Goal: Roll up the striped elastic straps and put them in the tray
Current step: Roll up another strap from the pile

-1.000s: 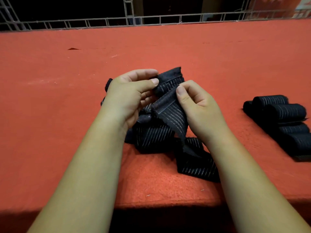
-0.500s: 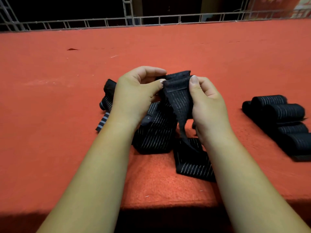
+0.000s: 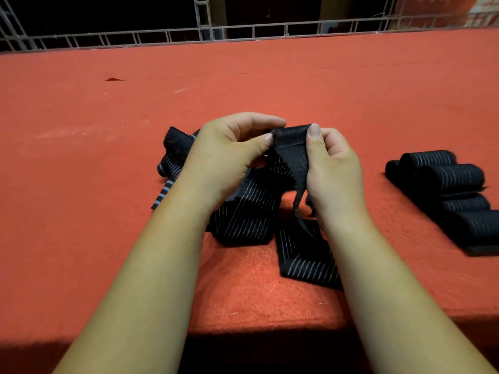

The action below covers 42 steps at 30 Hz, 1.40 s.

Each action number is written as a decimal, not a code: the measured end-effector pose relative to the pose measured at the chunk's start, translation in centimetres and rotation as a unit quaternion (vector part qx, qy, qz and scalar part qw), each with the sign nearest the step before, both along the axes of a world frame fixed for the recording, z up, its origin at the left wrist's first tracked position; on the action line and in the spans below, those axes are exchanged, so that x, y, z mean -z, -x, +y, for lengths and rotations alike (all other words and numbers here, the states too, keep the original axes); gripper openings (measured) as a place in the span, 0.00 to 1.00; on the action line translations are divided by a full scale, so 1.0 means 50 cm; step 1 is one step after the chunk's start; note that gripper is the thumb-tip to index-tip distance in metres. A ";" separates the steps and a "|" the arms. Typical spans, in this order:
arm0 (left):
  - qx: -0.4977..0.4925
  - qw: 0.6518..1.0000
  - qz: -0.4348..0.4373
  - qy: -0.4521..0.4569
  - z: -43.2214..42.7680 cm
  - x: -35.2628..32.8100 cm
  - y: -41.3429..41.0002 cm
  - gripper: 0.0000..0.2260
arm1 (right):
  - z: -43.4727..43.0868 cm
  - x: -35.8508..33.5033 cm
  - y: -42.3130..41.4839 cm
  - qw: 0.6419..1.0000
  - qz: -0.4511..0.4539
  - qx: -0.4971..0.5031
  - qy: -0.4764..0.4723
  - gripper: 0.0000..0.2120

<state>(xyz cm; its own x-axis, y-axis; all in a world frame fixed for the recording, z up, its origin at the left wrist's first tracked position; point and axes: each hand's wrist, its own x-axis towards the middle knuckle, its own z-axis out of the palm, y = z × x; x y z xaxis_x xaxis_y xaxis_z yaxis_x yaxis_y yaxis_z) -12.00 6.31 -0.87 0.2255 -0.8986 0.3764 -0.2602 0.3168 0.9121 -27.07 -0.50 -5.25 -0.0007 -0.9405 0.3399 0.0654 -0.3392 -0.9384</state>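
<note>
A black elastic strap with thin white stripes point(image 3: 293, 153) is held up over the red table. My left hand point(image 3: 229, 157) pinches its top left corner and my right hand point(image 3: 332, 168) pinches its top right corner. The strap hangs down between my hands and its lower part point(image 3: 305, 255) lies flat on the cloth. Beneath my hands lies a loose heap of more striped straps point(image 3: 243, 214). At the right, several rolled straps point(image 3: 448, 182) sit side by side on a dark tray whose front edge point(image 3: 483, 249) shows.
The red felt table point(image 3: 108, 157) spreads wide to the left and far side. A metal lattice rail point(image 3: 243, 31) runs along its back edge. The near table edge point(image 3: 270, 327) drops into shadow.
Both hands lifted the strap end and turned it. The end that was pinched at a slant is now held upright and spread flat between my two thumbs.
</note>
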 end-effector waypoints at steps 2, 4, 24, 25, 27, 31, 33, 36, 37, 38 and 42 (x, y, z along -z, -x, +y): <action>0.004 1.000 -0.019 -0.003 0.004 -0.003 0.000 0.11 | 0.000 0.001 0.001 1.000 0.017 0.013 0.004 0.16; 0.003 0.999 -0.042 -0.006 0.007 -0.004 0.002 0.11 | -0.001 0.004 0.003 0.999 0.027 0.025 0.008 0.16; -0.081 0.987 0.135 0.011 0.072 -0.065 0.070 0.08 | 0.093 -0.089 0.035 0.998 -0.032 -0.055 0.014 0.12; -0.080 0.987 0.140 0.017 0.085 -0.079 0.074 0.07 | 0.105 -0.103 0.041 0.997 -0.037 -0.062 0.018 0.11; -0.070 0.985 0.156 0.028 0.114 -0.109 0.083 0.07 | 0.134 -0.140 0.053 0.996 -0.034 -0.071 0.033 0.10; -0.052 0.981 0.174 0.061 0.179 -0.183 0.100 0.08 | 0.198 -0.229 0.068 0.992 -0.037 -0.070 0.101 0.08; -0.048 0.981 0.170 0.082 0.209 -0.221 0.106 0.08 | 0.228 -0.275 0.071 0.988 -0.043 -0.070 0.132 0.08; -0.042 0.979 0.165 0.109 0.252 -0.276 0.116 0.08 | 0.265 -0.333 0.076 0.983 -0.050 -0.075 0.162 0.07; -0.039 0.978 0.169 0.116 0.268 -0.292 0.121 0.08 | 0.279 -0.350 0.079 0.981 -0.050 -0.073 0.172 0.07; -0.035 0.977 0.173 0.121 0.283 -0.307 0.125 0.08 | 0.294 -0.366 0.083 0.980 -0.050 -0.072 0.177 0.07; -0.024 0.973 0.184 0.137 0.335 -0.349 0.141 0.07 | 0.346 -0.410 0.099 0.979 -0.056 -0.081 0.177 0.08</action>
<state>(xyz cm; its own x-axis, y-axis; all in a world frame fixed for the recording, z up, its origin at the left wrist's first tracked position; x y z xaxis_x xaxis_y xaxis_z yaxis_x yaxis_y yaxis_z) -19.07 23.07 16.57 0.4298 -0.7612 0.4857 0.0470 0.5560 0.8298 -32.03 16.81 15.24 0.0825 -0.7541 0.6515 0.2412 -0.6192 -0.7473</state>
